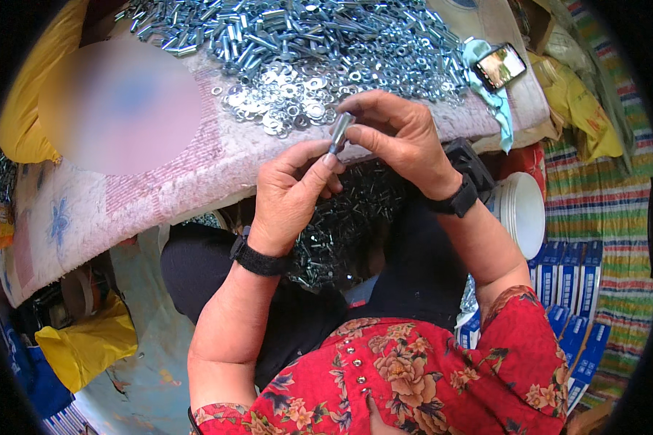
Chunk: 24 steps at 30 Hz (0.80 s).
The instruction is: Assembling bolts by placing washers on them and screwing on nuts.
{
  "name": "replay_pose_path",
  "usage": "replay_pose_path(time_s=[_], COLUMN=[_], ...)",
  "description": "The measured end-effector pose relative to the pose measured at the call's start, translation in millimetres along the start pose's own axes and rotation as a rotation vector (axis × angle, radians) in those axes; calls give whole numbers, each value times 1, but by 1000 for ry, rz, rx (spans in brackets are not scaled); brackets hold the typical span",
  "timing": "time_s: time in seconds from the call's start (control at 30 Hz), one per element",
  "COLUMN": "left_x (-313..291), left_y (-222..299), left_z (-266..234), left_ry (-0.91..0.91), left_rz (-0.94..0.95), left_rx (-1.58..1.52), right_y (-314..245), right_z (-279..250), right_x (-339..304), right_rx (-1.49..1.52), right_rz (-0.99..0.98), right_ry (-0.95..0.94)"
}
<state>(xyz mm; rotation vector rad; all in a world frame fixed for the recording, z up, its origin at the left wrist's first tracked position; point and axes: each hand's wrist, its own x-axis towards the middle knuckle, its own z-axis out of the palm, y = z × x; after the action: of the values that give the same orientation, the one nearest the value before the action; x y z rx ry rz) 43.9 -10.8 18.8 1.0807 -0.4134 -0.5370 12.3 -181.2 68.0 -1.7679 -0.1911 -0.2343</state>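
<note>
A small bolt with a shiny metal sleeve (342, 127) is held tilted between my two hands, above the table's front edge. My left hand (292, 188) pinches its lower end between thumb and fingers. At the upper end, the thumb and fingers of my right hand (399, 138) close around the sleeve. Just beyond my hands lies a pile of flat washers (286, 98) on the cloth-covered table (218, 156). Behind it spreads a large heap of loose metal sleeves (254, 36), with small nuts (399, 76) toward the right.
A phone (499, 67) rests on a light-blue cloth (497, 109) at the table's right corner. Below my hands, dark bolts (355, 210) are heaped between my knees. A white bucket (522, 214) and several blue-and-white boxes (569, 290) stand to the right. Yellow bags (91, 341) lie lower left.
</note>
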Motion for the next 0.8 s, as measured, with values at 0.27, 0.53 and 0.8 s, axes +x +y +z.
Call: replay_pose_path(time_s=[0.27, 0.53, 0.8], left_x=[-11, -10, -5], left_y=[-21, -7, -9], left_z=[15, 7, 0], left_ry=[-127, -129, -83], left_rz=[39, -203, -218], left_rx=[176, -15, -128], right_y=[2, 11, 52], right_z=[-8, -19, -36], right_x=[-45, -14, 30], right_rx=[-397, -517, -1026], right_rz=[139, -70, -312], right_ry=[-62, 137, -80])
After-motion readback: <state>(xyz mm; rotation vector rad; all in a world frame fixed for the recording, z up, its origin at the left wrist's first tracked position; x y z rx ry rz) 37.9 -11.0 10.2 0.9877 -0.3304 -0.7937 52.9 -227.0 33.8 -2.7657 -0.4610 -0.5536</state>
